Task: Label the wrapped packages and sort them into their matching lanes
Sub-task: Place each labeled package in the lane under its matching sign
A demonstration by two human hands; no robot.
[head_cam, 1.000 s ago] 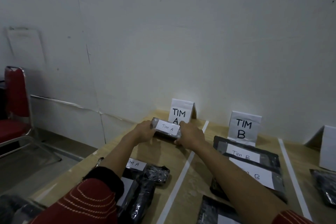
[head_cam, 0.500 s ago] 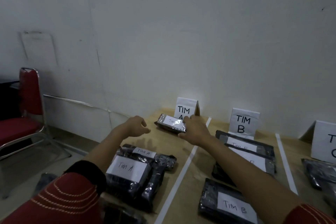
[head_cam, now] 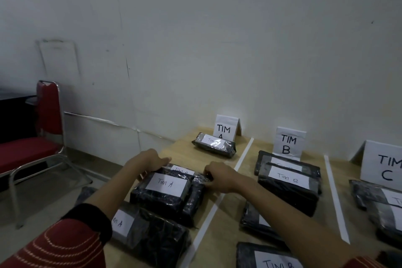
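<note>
Two hands grip a stack (head_cam: pixel 165 193) of two black-wrapped packages, both labelled "Tim A". The stack lies on the table (head_cam: pixel 182 154) in front of the A sign (head_cam: pixel 225 127) and well short of it. We see the left hand (head_cam: pixel 150 159) curled over the stack's far corner, on the side left of the sign. The right hand (head_cam: pixel 221 177) pinches the shiny wrap at the stack's other end, near the tape (head_cam: pixel 243 156) that runs out from the sign's right foot. (Which of the two packages each hand actually holds, we cannot tell.)

A single package (head_cam: pixel 214 144) lies just in front of the sign, hiding part of its letter A and well apart from both hands. A further "Tim A" parcel (head_cam: pixel 152 233) sits farthest from the sign, just beside the stack.

To the sign's right, past the tape, we make out the B sign (head_cam: pixel 288 143) with the B pile (head_cam: pixel 287 180) before it. The C sign (head_cam: pixel 385 165) stands farther right still. Far left of the A sign, off the table, stands a red chair (head_cam: pixel 43 137).
</note>
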